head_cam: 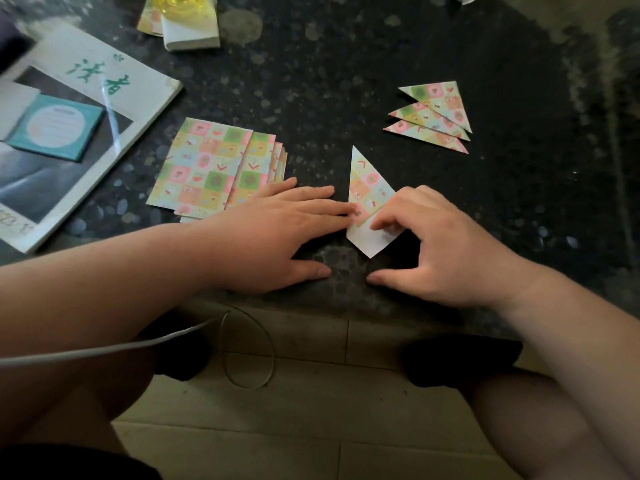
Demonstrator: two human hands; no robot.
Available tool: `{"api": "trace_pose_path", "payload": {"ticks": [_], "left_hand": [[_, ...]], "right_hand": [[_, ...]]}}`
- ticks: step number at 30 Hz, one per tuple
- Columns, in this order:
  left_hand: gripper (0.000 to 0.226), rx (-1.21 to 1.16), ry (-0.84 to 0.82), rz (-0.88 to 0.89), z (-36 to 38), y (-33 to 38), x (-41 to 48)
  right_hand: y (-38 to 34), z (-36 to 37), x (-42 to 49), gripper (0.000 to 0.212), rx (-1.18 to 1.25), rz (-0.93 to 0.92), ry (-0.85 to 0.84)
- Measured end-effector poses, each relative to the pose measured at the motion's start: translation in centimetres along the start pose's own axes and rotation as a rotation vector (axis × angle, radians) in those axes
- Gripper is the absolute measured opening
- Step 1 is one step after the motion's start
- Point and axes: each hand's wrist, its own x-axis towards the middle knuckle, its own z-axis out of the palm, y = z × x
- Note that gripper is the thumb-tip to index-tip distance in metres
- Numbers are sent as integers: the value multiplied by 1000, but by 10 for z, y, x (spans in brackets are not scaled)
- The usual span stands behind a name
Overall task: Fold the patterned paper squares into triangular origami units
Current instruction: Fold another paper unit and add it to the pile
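A dark speckled stone counter (pixel 311 81) fills the upper view, with pale floor tiles (pixel 311 427) below its near edge. Close to that edge lies a part-folded patterned paper (pixel 369 188), a tall point aimed away from the person and a plain white point aimed toward them. The left hand (pixel 277 233) lies flat with straight fingers, its fingertips pressing the paper's left edge. The right hand (pixel 440 244) arches over the paper's right side, bent fingertips pressing down on the fold and the thumb spread apart on the counter; it hides that corner. Left of the hands sits a fanned stack of patterned squares (pixel 207 168), partly under the left hand. Three finished triangles (pixel 436 112) overlap farther back on the right. A magazine (pixel 86 109) is cut off at the left edge, and a white box (pixel 190 29) at the top.
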Motion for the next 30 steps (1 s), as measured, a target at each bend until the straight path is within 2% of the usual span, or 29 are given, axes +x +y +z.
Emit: {"api": "trace_pose_path", "payload": {"ticks": [4, 7, 9, 13, 15, 18, 21, 23, 27, 30], "left_hand": [[72, 1, -6, -4, -2, 1, 1], [69, 3, -1, 10, -1, 1, 0], [67, 5, -2, 18, -2, 1, 0], [66, 38, -37, 7, -5, 1, 0], [66, 39, -40, 7, -5, 2, 0], [66, 34, -33, 3, -4, 2, 0], [66, 21, -17, 1, -3, 2, 0], [67, 16, -20, -4, -3, 2, 0], [68, 24, -23, -4, -4, 3, 0], [68, 26, -30, -1, -5, 3, 0]], "right_hand": [[0, 8, 3, 22, -38, -64, 131], [0, 6, 4, 6, 94, -8, 165], [-1, 4, 5, 8, 143, 55, 136], [-3, 3, 8, 25, 138, 132, 86], [-5, 4, 8, 24, 112, 145, 65], [-2, 0, 4, 14, 121, 100, 23], [0, -5, 0, 33, 59, 42, -50], [-3, -3, 0, 39, -10, 19, -3], [-5, 6, 4, 11, -58, -63, 116], [-3, 4, 6, 6, 83, 35, 123]]}}
